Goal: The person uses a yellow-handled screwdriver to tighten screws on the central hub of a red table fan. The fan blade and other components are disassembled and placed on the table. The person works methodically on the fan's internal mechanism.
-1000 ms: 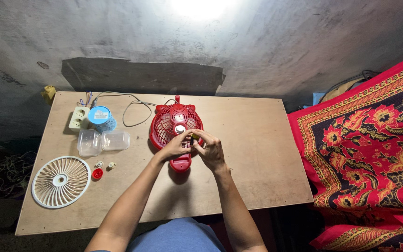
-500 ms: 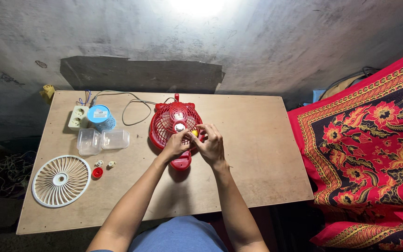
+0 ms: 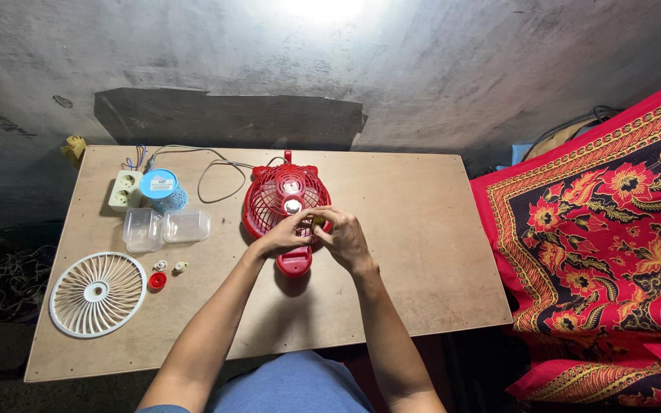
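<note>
Red fan (image 3: 284, 200) is laid flat on the wooden table (image 3: 392, 283), directly beneath both hands, its grille extending just beyond the fingertips and its base shown below the wrists. The left hand (image 3: 286, 233) and the right hand (image 3: 343, 237) are pressed together over the lower grille, fingers curled around a small yellowish piece (image 3: 317, 220); which hand actually grips it cannot be told. Left of the left hand, small caps (image 3: 158, 280) and a white grille (image 3: 97, 294) are seen. Farther off to the left, clear plastic boxes (image 3: 164, 228), a blue tape roll (image 3: 161, 188) and a white power socket (image 3: 124, 190) are placed.
</note>
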